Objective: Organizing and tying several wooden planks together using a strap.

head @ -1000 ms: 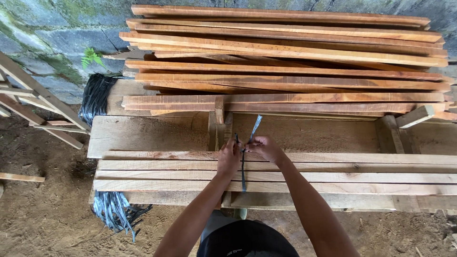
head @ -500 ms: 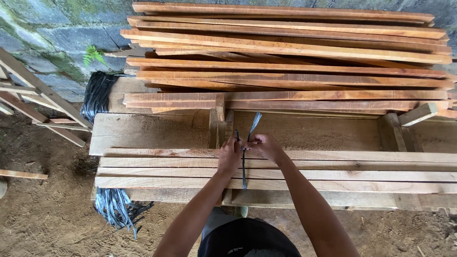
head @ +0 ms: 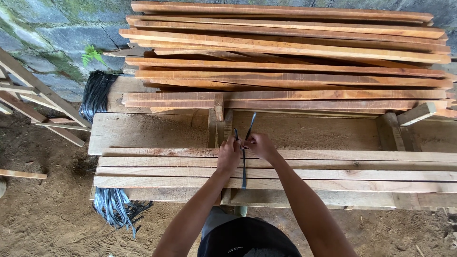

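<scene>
the dark strap point(head: 243, 166) is wrapped across the row of pale slats point(head: 333, 171) on the bench. its free ends are pinched in closed fingers by the left hand point(head: 229, 154) and right hand point(head: 259, 145), just above the slats. compared with a second ago, the upright end is drawn lower and straighter, so the tie appears tighter.

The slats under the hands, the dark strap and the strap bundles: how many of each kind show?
Slats in the flat bunch being tied: 4 show on top
Strap around it, ends gripped by left hand and right hand: 1
Strap bundles, one black, one grey: 2
Total: 7
</scene>
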